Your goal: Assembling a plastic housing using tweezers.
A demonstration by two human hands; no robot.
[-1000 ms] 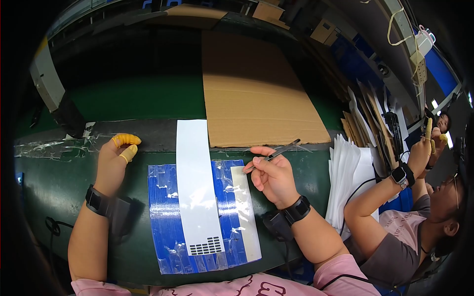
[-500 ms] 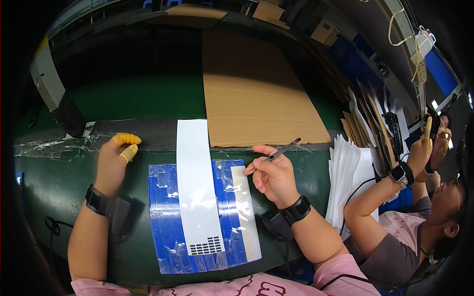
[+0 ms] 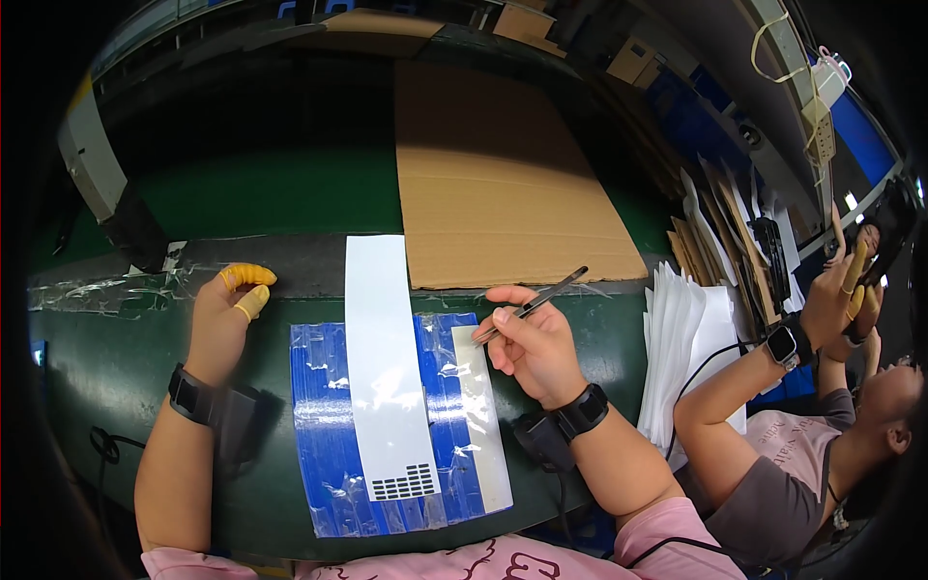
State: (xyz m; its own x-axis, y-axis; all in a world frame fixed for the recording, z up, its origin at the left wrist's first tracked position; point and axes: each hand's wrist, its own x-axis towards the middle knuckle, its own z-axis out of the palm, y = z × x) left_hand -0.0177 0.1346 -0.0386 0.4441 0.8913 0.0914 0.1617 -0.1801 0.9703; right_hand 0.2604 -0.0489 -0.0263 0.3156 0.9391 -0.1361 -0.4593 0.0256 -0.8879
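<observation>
Left grip (image 3: pixel 220 307), in yellow finger covers, is loosely curled above the green counter (image 3: pixel 106 367) with nothing visible in it; whether the fingertips meet cannot be told. To its right, between both grips, a white strip (image 3: pixel 387 367) lies across a blue board (image 3: pixel 314 416), unmoved. Right grip (image 3: pixel 536 348) pinches a slim dark tool (image 3: pixel 559 285) over the board's right side, its angle barely altered. Farther right of that grip, a co-worker's hands (image 3: pixel 829 307) and head have shifted. Assessment: work on the strip appears paused.
</observation>
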